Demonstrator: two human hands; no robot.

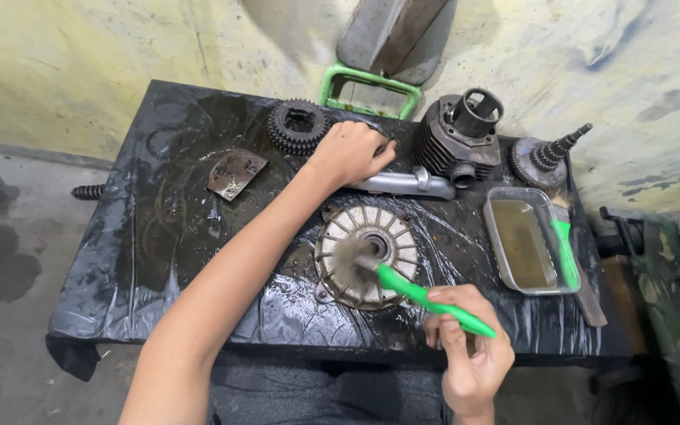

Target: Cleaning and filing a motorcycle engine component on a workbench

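My right hand (470, 346) grips a green-handled brush (426, 297) whose bristles rest on a round, finned metal cover (367, 256) lying on the black plastic-covered table (159, 260). My left hand (349, 152) reaches to the far side of the table, fingers curled on a small dark part near a silver metal lever (407, 184); what it touches is partly hidden. A dark toothed gear (299, 126) sits just left of that hand.
A finned engine cylinder (462, 138) and a stepped gear shaft (548, 157) stand at the back right. A metal tray of murky liquid (522, 240) holds a second green brush (567, 252). A rusty plate (234, 173) lies at left. A green frame (367, 88) leans on the wall.
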